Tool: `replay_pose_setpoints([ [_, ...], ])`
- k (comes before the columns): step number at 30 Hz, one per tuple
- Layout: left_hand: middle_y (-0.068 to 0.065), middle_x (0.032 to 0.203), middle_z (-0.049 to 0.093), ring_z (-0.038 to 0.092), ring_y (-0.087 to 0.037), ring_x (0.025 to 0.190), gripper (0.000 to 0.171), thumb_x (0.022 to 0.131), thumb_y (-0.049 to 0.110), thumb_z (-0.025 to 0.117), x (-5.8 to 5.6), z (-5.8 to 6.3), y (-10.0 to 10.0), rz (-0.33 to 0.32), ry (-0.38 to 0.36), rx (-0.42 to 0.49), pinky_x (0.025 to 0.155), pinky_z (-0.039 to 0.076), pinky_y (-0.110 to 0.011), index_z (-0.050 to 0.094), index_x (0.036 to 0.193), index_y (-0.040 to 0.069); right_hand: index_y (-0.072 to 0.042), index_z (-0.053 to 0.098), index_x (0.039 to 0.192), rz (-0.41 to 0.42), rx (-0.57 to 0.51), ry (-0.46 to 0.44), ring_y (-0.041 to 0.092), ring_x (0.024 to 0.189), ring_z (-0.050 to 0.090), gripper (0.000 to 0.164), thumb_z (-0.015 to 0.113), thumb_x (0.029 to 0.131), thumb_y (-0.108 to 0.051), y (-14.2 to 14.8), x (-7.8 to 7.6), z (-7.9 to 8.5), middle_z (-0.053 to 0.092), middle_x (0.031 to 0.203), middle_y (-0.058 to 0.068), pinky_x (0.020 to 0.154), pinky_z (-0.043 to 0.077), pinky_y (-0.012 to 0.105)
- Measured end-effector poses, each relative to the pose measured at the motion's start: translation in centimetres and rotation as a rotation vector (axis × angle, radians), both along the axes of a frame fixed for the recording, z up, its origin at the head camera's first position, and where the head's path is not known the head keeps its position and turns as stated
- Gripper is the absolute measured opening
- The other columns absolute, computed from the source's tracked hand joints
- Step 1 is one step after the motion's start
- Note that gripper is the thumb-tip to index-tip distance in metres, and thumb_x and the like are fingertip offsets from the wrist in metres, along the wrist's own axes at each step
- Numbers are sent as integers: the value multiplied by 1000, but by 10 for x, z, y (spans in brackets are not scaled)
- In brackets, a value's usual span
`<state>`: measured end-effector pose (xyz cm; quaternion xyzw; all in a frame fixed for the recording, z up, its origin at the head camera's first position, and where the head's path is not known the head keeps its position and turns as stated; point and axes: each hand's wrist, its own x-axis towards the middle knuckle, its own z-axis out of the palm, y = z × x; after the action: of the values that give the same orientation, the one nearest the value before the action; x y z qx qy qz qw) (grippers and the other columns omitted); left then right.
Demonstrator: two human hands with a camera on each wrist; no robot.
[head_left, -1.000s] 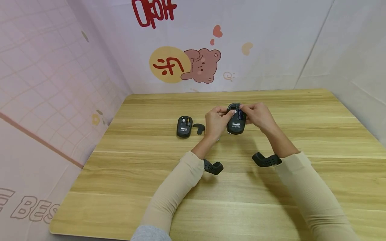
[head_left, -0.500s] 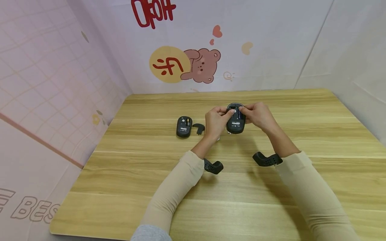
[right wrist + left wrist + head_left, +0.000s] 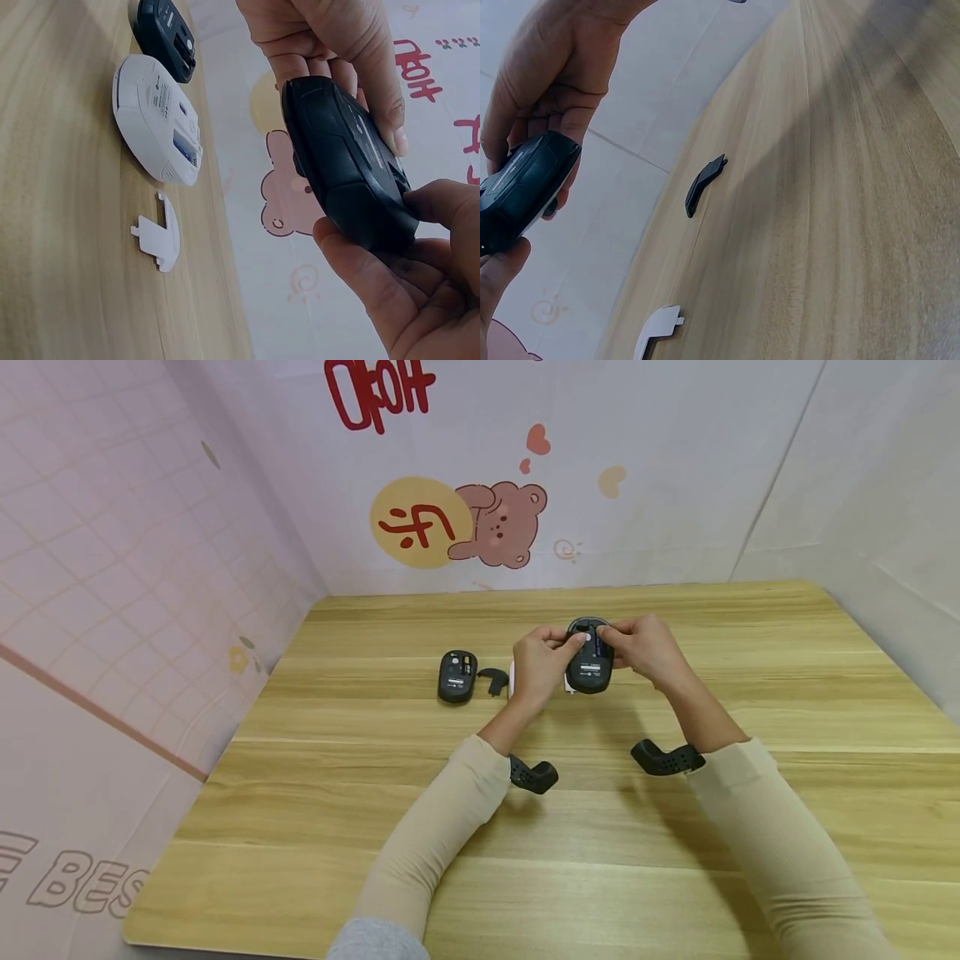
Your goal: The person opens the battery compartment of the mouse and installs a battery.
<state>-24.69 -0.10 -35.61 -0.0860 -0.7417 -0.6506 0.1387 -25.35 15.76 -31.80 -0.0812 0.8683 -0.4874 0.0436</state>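
Both hands hold up a black computer mouse [image 3: 590, 675], its underside turned toward the head camera. My left hand [image 3: 536, 665] grips its left side, thumb laid across the underside near the round white spot. From the right, my right hand [image 3: 647, 649] pinches the mouse, its thumb pressing at the opened battery slot, where a dark blue battery [image 3: 602, 648] shows. In the right wrist view a white mouse [image 3: 152, 112] lies belly-up with a blue battery in its slot. Beside it is a white battery cover [image 3: 159, 236]. A black battery cover [image 3: 704, 186] lies below the held mouse.
Another black mouse [image 3: 457, 677] rests belly-up on the wooden table [image 3: 360, 760], a battery in its slot, with a black cover [image 3: 496, 680] beside it. My left hand mostly hides the white mouse from the head camera. A printed wall covering [image 3: 660, 485] stands behind the table.
The right thumb has slid slightly down over the battery slot. The held mouse and both hands have shifted a little to the right, uncovering a bit more of the white mouse.
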Motion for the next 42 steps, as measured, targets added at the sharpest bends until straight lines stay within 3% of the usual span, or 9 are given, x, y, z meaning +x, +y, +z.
replay_pose_setpoints([
  [5, -9, 79, 70, 66, -7, 68, 19, 83, 19, 71, -1, 0, 0, -2, 2, 10, 58, 53, -22, 66, 87, 1, 10, 55, 121, -14, 11, -2, 16, 76, 68, 47, 48, 97, -30, 1, 0, 0, 59, 108, 30, 73, 53, 34],
  [12, -12, 79, 70, 66, -8, 68, 19, 82, 16, 72, -2, -1, 3, 14, 12, 0, 57, 53, -21, 66, 86, -2, 11, 54, 121, -93, 32, 11, 25, 87, 66, 68, 43, 94, -50, 7, 1, 0, 59, 111, 28, 74, 53, 32],
  [14, -12, 78, 70, 66, -8, 67, 19, 82, 15, 72, -3, -2, 4, 20, 10, -7, 56, 53, -21, 66, 85, -2, 13, 53, 122, -107, -3, 28, 29, 92, 64, 69, 43, 94, -49, 9, 2, 2, 58, 113, 29, 76, 52, 33],
  [18, -10, 77, 70, 65, -7, 64, 19, 82, 17, 72, -5, -5, 7, 37, -10, -13, 53, 52, -21, 66, 84, -1, 13, 54, 121, -155, -47, 62, 31, 99, 61, 69, 42, 94, -50, 14, 5, 6, 58, 114, 27, 73, 52, 25],
  [24, -9, 76, 70, 65, -7, 62, 20, 83, 19, 71, -9, -12, 11, 61, -24, -46, 51, 52, -20, 66, 84, 0, 12, 55, 120, -220, -89, 113, 29, 102, 60, 62, 43, 96, -43, 16, 8, 10, 59, 113, 26, 75, 51, 22],
  [31, -8, 76, 70, 64, -5, 63, 19, 83, 20, 71, -13, -19, 17, 81, -59, -96, 51, 50, -17, 67, 83, 1, 10, 56, 120, -244, -117, 147, 25, 98, 63, 47, 44, 98, -30, 17, 8, 9, 60, 112, 24, 75, 51, 23],
  [42, -8, 75, 69, 62, -6, 60, 22, 82, 22, 72, -17, -31, 28, 131, -141, -167, 49, 48, -16, 68, 84, 0, 9, 56, 120, -250, -139, 164, 24, 96, 64, 45, 42, 99, -28, 20, 12, 7, 61, 110, 24, 74, 51, 21],
])
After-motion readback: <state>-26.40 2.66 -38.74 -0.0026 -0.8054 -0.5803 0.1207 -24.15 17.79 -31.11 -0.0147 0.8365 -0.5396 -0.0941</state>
